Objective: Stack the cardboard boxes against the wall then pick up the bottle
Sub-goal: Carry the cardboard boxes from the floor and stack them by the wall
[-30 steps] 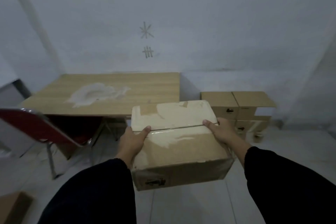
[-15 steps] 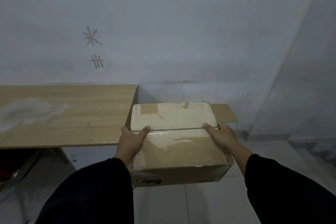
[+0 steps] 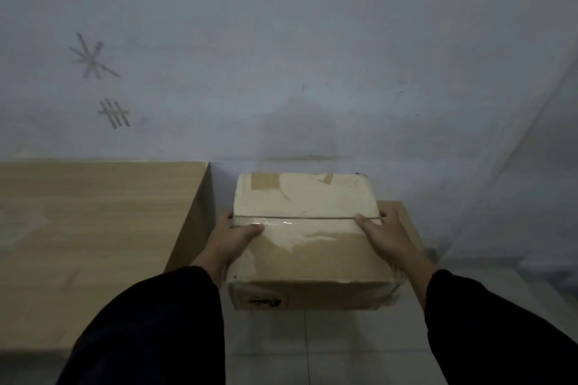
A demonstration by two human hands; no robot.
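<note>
Sitting between left hand and right hand, the cardboard box fills their grip.

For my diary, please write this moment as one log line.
left hand: holds cardboard box | right hand: holds it | beneath: lower box

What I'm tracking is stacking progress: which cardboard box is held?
The near box with the peeled, taped top, gripped between left hand and right hand; the other box peeks out behind it.

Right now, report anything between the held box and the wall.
Nothing visible does. The left hand and right hand hold the taped brown cardboard box over a lower cardboard box at the grey wall; the wooden table stands aside, left.
</note>
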